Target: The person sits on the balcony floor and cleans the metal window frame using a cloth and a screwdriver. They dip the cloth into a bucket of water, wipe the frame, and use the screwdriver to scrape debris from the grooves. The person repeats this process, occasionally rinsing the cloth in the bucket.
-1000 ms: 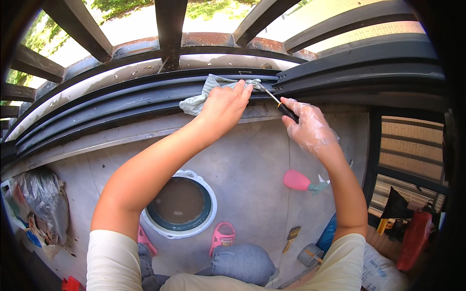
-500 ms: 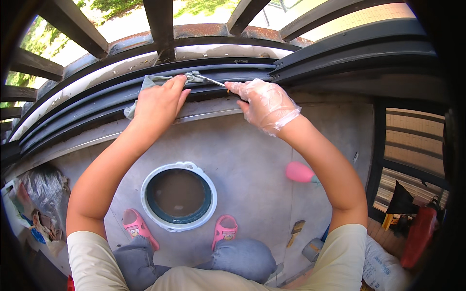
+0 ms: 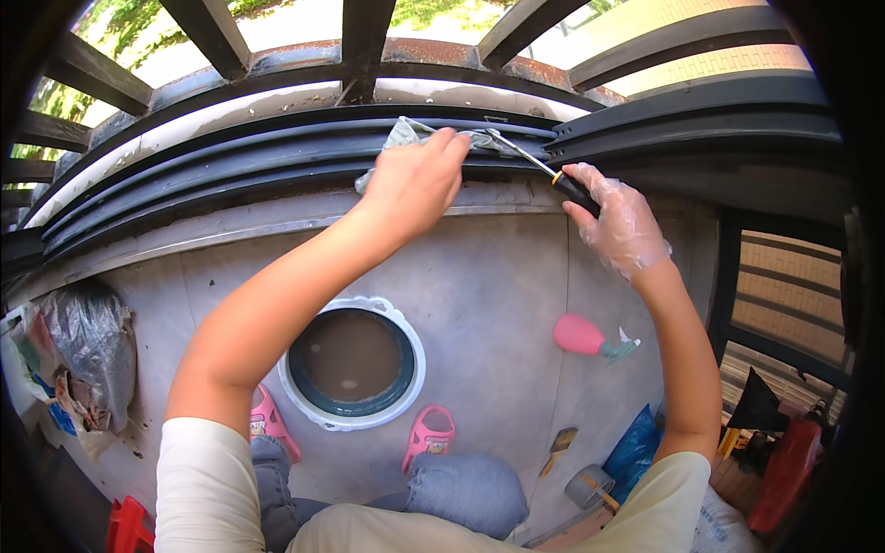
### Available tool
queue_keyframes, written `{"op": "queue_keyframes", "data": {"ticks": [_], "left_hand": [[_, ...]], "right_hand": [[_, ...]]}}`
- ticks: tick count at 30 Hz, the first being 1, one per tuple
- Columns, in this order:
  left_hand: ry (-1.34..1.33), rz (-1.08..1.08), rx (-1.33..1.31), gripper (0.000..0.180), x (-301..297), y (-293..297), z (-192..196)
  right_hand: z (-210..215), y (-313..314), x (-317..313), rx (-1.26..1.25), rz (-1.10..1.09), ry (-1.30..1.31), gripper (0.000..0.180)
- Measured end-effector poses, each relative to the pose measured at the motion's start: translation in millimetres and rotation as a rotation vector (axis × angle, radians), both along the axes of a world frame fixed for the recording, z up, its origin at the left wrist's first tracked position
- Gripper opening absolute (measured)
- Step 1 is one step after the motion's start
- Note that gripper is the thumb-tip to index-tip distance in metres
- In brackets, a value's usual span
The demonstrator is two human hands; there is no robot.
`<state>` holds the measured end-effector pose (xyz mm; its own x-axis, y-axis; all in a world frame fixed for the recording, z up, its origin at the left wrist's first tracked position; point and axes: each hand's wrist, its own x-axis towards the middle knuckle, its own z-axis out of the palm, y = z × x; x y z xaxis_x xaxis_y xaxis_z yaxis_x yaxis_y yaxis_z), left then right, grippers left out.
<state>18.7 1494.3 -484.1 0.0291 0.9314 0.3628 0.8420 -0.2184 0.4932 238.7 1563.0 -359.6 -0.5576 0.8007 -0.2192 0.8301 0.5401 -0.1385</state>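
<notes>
My left hand [image 3: 417,184], bare, is closed on a grey-green cloth [image 3: 400,136] that lies over the dark window track [image 3: 267,173]. In my right hand [image 3: 623,226], covered by a clear plastic glove, is a screwdriver [image 3: 575,192] with a black handle, a yellow ring and a thin metal shaft. The shaft points left and away from me, its tip at the cloth's right end in the track. Some cloth edges and the fingertips of my left hand are hidden behind that hand.
A round basin [image 3: 406,323] of murky water stands on the floor between pink clogs [image 3: 430,433]. To the right lie a pink spray bottle [image 3: 579,335], a paintbrush [image 3: 559,450] and a grey tin [image 3: 588,486]. Dark bars [image 3: 367,41] stand beyond the track; plastic bags [image 3: 92,346] lie left.
Both hands have moved right along the track, with the cloth and screwdriver. More of the screwdriver's handle shows now, and the view has shifted a little.
</notes>
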Motion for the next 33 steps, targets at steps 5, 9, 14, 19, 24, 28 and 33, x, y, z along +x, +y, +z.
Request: {"op": "queue_keyframes", "data": {"ticks": [5,9,14,19,24,28,33], "left_hand": [[-0.266,0.011,-0.068,0.032,-47,-37,27],[-0.195,0.161,0.023,0.016,-110,-43,41],[0.311,0.212,0.244,0.022,-100,-41,19],[0.075,-0.068,0.171,0.031,-27,-26,-5],[0.158,0.038,0.105,0.040,-14,-13,-17],[0.244,0.090,0.105,0.046,-10,-16,-21],[0.315,0.107,0.080,0.050,-20,-21,-16]], "right_hand": [[-1,0,-8,-0.017,-0.049,-0.067,0.040],[-6,4,-6,0.004,-0.025,-0.010,0.042],[-2,-1,-12,-0.032,-0.091,-0.035,0.040],[-1,-9,-11,-0.015,-0.096,0.012,0.040],[-4,-8,-7,0.006,-0.090,0.027,0.040],[-14,1,-3,0.021,-0.098,0.052,0.040],[-20,10,5,0.001,-0.026,0.048,0.040]]}}
